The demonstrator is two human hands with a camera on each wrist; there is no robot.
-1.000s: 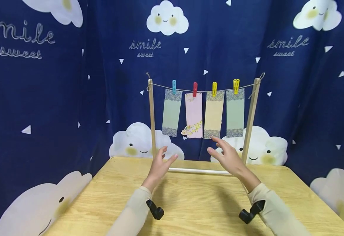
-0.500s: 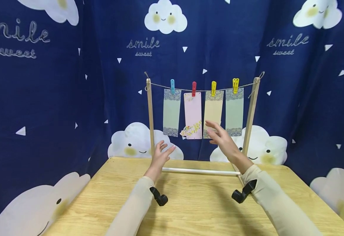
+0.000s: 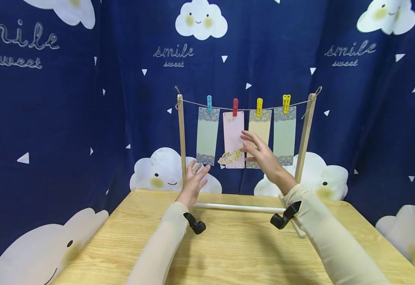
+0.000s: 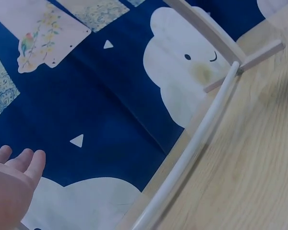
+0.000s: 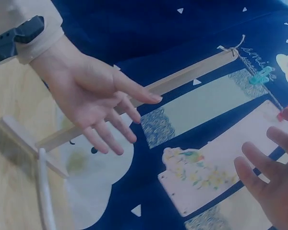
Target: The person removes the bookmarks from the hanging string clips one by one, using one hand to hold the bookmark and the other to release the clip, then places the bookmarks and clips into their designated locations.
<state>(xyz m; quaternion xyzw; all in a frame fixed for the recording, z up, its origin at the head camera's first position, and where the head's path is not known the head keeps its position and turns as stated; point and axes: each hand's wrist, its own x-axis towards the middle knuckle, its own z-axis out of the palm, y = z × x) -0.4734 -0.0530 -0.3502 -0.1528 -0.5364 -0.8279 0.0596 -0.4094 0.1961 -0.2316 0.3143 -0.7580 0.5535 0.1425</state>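
Four cards hang by clips from a string between two wooden posts. From the left they are a green card (image 3: 207,136) under a blue clip (image 3: 209,103), a pink card (image 3: 233,132) under a red clip (image 3: 235,107), a cream card (image 3: 264,126) under a yellow clip (image 3: 259,107), and another green card (image 3: 284,134) under yellow clips (image 3: 286,103). My right hand (image 3: 264,159), fingers spread, overlaps the cream card in the head view and holds nothing. Below the left green card my left hand (image 3: 192,185) is raised, empty, with fingers apart; the right wrist view shows its palm (image 5: 93,88).
The frame's left post (image 3: 182,138) and right post (image 3: 305,138) stand on the wooden table (image 3: 228,245), joined low down by a white rod (image 3: 241,207). A dark blue curtain (image 3: 150,118) with clouds hangs behind.
My right hand has risen and moved left, from below the cream card to in front of it. My left hand has risen slightly. Both remain empty.
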